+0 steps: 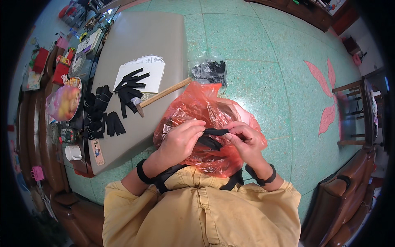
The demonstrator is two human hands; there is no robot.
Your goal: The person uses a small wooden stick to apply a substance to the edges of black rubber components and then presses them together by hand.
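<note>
A short black fabric strip (216,132) is stretched level between my two hands. My left hand (181,142) pinches its left end, and my right hand (246,143) pinches the right end between thumb and fingers. Beneath both hands a crumpled red translucent plastic bag (175,109) lies spread over my lap. More black strips (209,144) rest on the bag just below the held one. To the left, a fanned pile of black strips (131,88) lies partly on white paper (153,76), with a wooden-handled hammer (166,92) beside it.
The grey table (144,33) also carries bundled black strips (98,105), loose strips (113,124), a white mug (73,153) and a bagged fruit bowl (66,101). A clear bag of black pieces (210,71) sits past the red bag. Brown sofas and a wooden chair (358,111) stand around.
</note>
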